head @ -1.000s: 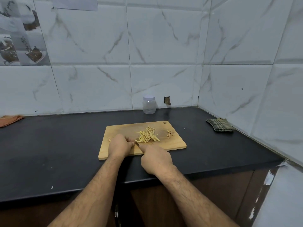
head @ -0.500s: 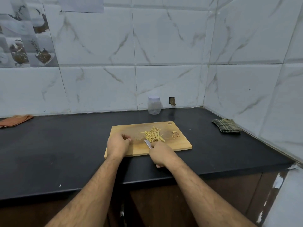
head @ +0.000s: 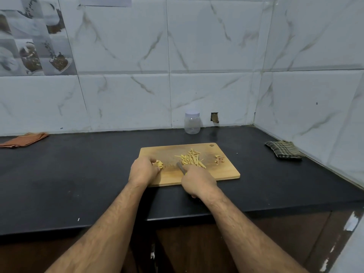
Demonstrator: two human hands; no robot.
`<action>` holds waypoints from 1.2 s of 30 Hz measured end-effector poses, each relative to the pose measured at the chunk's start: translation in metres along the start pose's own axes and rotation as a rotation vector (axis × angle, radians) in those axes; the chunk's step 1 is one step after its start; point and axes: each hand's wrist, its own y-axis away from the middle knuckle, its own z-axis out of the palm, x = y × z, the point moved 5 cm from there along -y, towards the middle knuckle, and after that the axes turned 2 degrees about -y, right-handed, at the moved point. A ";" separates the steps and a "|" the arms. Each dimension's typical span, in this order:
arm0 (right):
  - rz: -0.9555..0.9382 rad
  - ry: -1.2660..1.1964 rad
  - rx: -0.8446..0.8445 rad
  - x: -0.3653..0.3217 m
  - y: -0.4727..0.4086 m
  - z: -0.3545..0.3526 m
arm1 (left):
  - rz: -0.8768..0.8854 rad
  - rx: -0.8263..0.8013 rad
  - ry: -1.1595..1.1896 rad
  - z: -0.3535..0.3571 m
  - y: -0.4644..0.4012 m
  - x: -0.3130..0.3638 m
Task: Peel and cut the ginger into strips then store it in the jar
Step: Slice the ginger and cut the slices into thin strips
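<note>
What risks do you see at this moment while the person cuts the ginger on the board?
The left hand holds a small ginger piece near the knife gripped by the right hand; fingertips might get nicked. The cutting board lies near the counter's front edge and may slide. The jar has its lid on, so strips cannot go in yet.

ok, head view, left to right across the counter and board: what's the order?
Orange cloth → left hand on ginger chunk → knife → ginger strips → peel scraps → checked cloth.
</note>
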 end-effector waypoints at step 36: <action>-0.039 -0.018 0.082 0.008 0.010 -0.004 | -0.169 -0.287 0.503 0.002 0.017 0.032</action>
